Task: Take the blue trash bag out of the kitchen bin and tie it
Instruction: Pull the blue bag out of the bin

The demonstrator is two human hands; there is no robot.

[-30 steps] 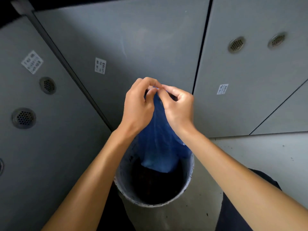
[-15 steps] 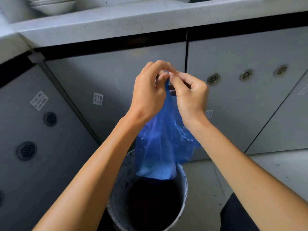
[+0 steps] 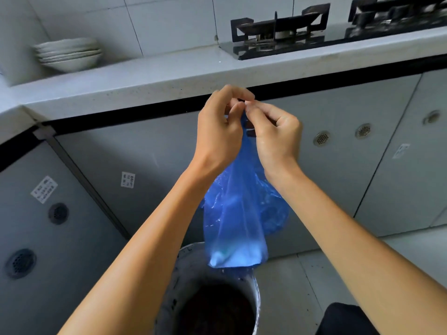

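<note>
**Blue trash bag held above the bin by both hands**

Blue trash bag hung in the middle of the frame, gathered narrow at its top and widening into a crumpled, see-through pouch below. Something pale lay in its bottom. That bottom overlapped the far rim of the bin in the picture; whether it touched the rim could not be told. The bin stood on the floor at the lower centre, round and light-walled, its inside dark.

The left hand and the right hand met at the neck of the bag, just above the centre of the frame. The fingers of the left hand were curled, with thumb and fingertips pinching the gathered plastic. The right hand's fingers were curled too and pinched the same spot from the other side, so the fingertips of the two hands touched. Both forearms ran in from the lower corners.

Behind the hands stood grey cabinet doors with round vents and small white stickers. Above them ran a pale surface across the upper part of the frame. A stack of white bowls sat on it at the upper left, and a black gas stove at the upper right, against a tiled wall. Dark clothing showed in the lower right corner.
</note>
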